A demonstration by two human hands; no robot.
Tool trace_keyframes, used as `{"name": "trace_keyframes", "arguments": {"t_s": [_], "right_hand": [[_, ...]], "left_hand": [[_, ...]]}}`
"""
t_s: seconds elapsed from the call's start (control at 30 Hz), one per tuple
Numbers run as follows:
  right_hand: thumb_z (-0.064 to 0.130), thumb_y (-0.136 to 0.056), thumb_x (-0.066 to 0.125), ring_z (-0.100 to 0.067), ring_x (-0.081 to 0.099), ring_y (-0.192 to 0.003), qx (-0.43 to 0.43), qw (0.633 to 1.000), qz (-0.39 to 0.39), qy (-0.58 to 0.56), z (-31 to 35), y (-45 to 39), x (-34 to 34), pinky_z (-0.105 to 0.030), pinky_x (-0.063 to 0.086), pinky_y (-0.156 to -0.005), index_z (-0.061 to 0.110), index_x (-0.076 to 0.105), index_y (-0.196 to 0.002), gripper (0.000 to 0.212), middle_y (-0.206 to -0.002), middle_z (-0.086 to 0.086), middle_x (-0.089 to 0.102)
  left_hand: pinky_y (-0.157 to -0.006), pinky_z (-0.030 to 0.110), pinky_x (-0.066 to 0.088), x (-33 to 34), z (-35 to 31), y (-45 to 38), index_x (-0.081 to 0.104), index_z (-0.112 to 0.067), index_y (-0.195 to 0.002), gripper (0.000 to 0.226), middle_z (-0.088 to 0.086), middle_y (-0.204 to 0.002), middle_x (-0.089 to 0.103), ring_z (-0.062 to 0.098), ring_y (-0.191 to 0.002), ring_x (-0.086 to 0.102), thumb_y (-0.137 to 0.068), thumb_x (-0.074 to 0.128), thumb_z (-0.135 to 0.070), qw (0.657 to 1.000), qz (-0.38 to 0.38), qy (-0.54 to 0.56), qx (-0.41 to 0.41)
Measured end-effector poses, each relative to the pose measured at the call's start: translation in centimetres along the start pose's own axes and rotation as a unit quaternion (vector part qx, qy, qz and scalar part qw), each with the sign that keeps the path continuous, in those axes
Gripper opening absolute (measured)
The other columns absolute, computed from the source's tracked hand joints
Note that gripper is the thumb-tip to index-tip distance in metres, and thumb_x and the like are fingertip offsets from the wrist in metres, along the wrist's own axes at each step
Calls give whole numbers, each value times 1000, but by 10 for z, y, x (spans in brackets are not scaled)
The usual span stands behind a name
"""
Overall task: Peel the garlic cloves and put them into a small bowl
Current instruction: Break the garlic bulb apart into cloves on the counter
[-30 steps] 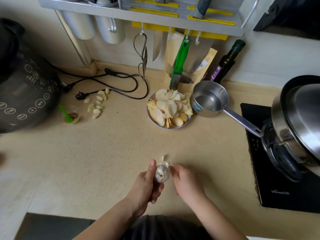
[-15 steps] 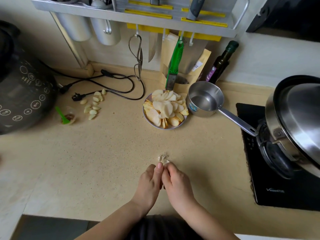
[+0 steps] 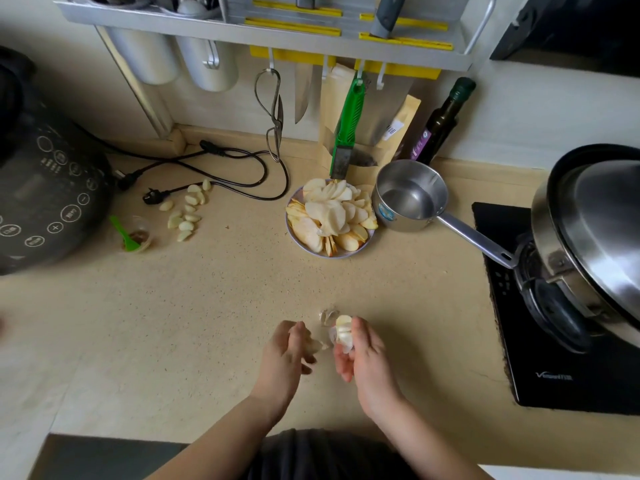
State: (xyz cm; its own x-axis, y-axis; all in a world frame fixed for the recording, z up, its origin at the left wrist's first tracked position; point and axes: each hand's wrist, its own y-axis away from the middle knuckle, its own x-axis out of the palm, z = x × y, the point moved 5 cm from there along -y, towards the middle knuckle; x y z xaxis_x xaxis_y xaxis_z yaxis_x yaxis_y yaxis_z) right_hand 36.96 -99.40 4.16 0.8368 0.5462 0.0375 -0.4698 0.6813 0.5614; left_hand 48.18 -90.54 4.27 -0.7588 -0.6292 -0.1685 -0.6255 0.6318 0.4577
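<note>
Low in the frame's centre, my right hand (image 3: 360,355) gripped a garlic head (image 3: 343,335); my left hand (image 3: 285,355) pinched a torn-off piece (image 3: 316,346) above the bench (image 3: 207,306).

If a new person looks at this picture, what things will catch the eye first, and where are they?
First the two hands low in the middle: the right hand holds a garlic bulb, the left hand a torn-off piece. Behind them stands a plate of fruit slices, with loose cloves to its left. At the right edge a steel wok sits on the black stove.
</note>
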Motion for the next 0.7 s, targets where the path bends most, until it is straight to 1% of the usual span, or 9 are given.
{"name": "trace_keyframes", "arguments": {"t_s": [0.1, 0.17, 0.27, 0.33, 0.4, 0.47, 0.5, 0.6, 0.7], "right_hand": [[32, -101, 42, -11, 51, -46, 10, 1000, 15, 1, -6, -5, 7, -21, 38, -40, 14, 64, -102, 28, -61, 1, 62], [31, -100, 46, -11, 51, -46, 15, 1000, 24, 5, -9, -7, 12, -20, 38, -40, 15, 63, -103, 23, -61, 1, 62], [34, -97, 51, -10, 49, -44, 7, 999, 28, 19, -7, -9, 15, -20, 37, -40, 20, 63, -97, 18, -58, 3, 60], [37, -95, 53, -9, 48, -44, -1, 999, 29, 27, -5, -10, 15, -19, 36, -40, 24, 64, -90, 17, -57, 5, 58], [38, -97, 50, -6, 46, -44, -10, 998, 40, 49, -5, -9, 17, -18, 35, -40, 30, 66, -85, 21, -56, 8, 56], [34, -100, 44, -3, 51, -49, -21, 995, 48, 86, -9, -9, 18, -17, 40, -45, 38, 67, -86, 27, -59, 11, 59], [32, -101, 41, -3, 57, -57, -28, 994, 44, 99, -11, -9, 18, -18, 46, -52, 41, 67, -86, 31, -66, 13, 64], [37, -100, 40, -6, 66, -89, -61, 991, 21, 119, -14, -8, 18, -29, 54, -80, 42, 65, -87, 29, -92, 11, 69], [36, -99, 45, -10, 66, -88, -104, 980, -7, 167, -12, -6, 20, -36, 53, -83, 34, 61, -83, 22, -89, 3, 70]], "left_hand": [[-72, 36, 52, -11, 5, -20, 61, -14, -104, 22, 2, -90, 68, 22, -84, 62, -97, 47, -30, 970, -41, -231, 69], [-79, 35, 50, -11, 4, -26, 60, -21, -120, 28, 0, -113, 64, 21, -98, 60, -96, 49, -31, 946, -36, -306, 99], [-73, 28, 51, -7, 0, -25, 41, -33, -138, 46, 3, -132, 40, 19, -96, 61, -94, 48, -41, 911, -31, -395, 113], [-65, 29, 51, -6, -8, -20, 42, -28, -136, 47, 5, -122, 44, 21, -85, 63, -93, 43, -49, 899, -51, -412, 138], [-60, 33, 50, -1, -13, -15, 50, -21, -112, 50, 0, -96, 59, 21, -72, 63, -89, 30, -61, 922, -29, -356, 152], [-56, 32, 48, 7, -13, -11, 47, -18, -88, 60, -4, -70, 61, 19, -61, 61, -82, 21, -71, 939, 22, -314, 138], [-55, 31, 48, 9, -12, -9, 47, -16, -83, 62, -4, -66, 62, 18, -59, 60, -80, 21, -73, 945, 39, -300, 127], [-64, 30, 50, 13, -5, -8, 57, -11, -82, 63, 2, -75, 69, 16, -65, 62, -87, 23, -64, 961, 63, -256, 87], [-58, 19, 39, 19, -2, -9, 59, -6, -89, 40, 4, -82, 68, 12, -63, 53, -102, 32, -32, 961, 60, -260, 77]]}}
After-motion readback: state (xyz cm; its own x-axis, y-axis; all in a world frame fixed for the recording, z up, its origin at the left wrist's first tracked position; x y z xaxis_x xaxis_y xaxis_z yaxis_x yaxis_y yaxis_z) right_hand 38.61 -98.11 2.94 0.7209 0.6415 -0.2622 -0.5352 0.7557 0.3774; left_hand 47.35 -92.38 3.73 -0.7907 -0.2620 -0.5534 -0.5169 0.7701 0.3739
